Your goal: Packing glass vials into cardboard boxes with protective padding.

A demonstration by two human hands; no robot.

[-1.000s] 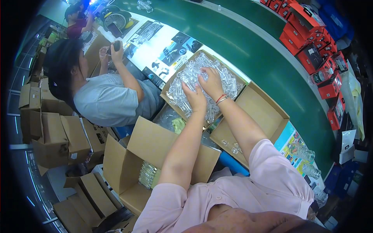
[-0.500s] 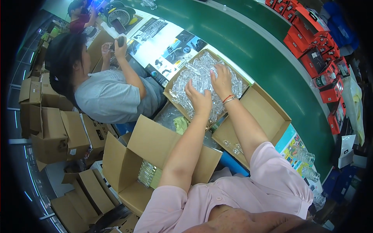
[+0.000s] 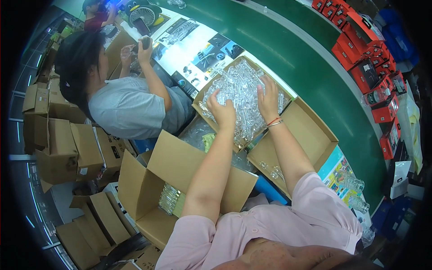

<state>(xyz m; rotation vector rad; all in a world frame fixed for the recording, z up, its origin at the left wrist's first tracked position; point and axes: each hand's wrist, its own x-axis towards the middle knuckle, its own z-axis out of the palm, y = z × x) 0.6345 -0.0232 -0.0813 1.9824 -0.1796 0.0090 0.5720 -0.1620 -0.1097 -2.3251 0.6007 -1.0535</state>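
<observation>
A shallow cardboard tray is heaped with small clear plastic pieces; their exact kind is too small to make out. My left hand rests over the left side of the heap, thumb and fingers apart. At the heap's right side is my right hand, its fingers spread and nothing gripped in it. Loose pieces lie between the two hands. Against the tray's near right side stands a second shallow cardboard box, with a few clear pieces in its near corner.
A deep open carton holding stacked clear pieces stands by my left forearm. To the left a co-worker holds a dark rounded object. Red boxes and plastic bottles are at right, beyond the green table.
My hands have moved apart: the left drew back toward the left, the right shifted rightward. More of the heap shows between them. The view has shifted slightly.
</observation>
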